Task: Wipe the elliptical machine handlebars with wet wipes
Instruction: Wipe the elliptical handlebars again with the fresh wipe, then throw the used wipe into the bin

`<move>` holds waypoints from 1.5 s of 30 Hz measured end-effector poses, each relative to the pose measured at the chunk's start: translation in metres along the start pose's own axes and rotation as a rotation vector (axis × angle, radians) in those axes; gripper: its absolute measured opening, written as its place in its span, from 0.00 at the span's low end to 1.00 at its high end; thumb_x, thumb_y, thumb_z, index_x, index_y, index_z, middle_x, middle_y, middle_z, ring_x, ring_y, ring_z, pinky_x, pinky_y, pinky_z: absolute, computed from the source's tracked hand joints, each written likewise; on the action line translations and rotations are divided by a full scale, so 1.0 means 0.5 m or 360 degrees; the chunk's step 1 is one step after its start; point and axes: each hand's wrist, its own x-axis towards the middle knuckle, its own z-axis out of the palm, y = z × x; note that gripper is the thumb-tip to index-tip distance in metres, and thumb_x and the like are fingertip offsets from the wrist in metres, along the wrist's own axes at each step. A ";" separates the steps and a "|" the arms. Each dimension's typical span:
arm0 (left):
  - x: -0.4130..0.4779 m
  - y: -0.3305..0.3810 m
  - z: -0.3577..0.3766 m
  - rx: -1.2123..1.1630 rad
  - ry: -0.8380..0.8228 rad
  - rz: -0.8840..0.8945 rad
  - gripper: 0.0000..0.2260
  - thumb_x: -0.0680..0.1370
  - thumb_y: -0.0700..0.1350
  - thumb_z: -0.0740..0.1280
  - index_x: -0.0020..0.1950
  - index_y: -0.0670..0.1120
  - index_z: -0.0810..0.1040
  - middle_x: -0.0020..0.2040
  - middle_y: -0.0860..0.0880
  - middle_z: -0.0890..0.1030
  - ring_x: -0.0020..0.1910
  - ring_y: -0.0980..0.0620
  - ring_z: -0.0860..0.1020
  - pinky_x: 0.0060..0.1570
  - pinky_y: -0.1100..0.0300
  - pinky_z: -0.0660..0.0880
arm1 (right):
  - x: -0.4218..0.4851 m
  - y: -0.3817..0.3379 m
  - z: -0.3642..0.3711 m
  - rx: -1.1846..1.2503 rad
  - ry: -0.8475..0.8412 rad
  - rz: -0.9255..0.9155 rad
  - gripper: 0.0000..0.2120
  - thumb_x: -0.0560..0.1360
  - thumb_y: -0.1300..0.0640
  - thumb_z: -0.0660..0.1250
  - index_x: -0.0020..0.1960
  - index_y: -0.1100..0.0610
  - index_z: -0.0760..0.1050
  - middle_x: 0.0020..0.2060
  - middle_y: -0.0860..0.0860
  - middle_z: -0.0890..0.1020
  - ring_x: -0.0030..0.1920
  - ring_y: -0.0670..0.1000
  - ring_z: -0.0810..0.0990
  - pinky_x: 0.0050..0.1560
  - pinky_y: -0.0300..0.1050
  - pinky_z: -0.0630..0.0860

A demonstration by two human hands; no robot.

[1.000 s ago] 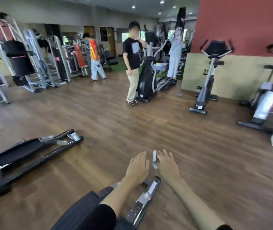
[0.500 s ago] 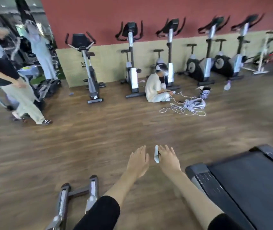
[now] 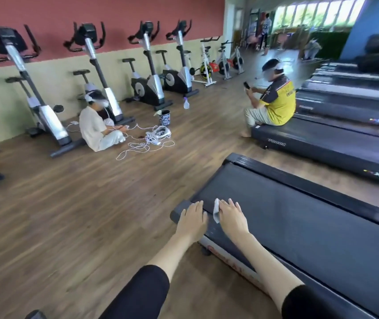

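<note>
At six o'clock in the head view, you are holding both forearms out over the near corner of a treadmill [image 3: 299, 226]. Your left hand [image 3: 192, 217] is lying released, fingers straight, gripping nothing. Your right hand [image 3: 231, 216] is also showing straight fingers, but the wet wipe [image 3: 216, 211] is standing on edge against its thumb side, between the two hands. The hidden thumb is therefore probably pinching it.

Over the last second your view is swinging to the right. The elliptical rails that were lying beneath your hands are no longer showing. The exercise bikes [image 3: 43, 116] are sliding out towards ten o'clock. The treadmill, which was only entering at four o'clock half a second ago, is now running under your wrists. The hands and the wipe are keeping the same pose throughout.

No elliptical handlebar is appearing in this view, so wiping is not yet starting. You are most likely turning away from the machine the task concerns, and you are carrying the wipe with you.
</note>
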 end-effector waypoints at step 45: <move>-0.571 1.221 0.640 0.0128 -0.1208 0.2451 0.23 0.83 0.49 0.51 0.78 0.43 0.55 0.77 0.47 0.59 0.76 0.51 0.56 0.74 0.50 0.53 | -1.161 0.810 -0.189 0.0078 0.1147 0.2825 0.15 0.78 0.55 0.57 0.62 0.56 0.74 0.61 0.54 0.78 0.70 0.56 0.68 0.72 0.49 0.55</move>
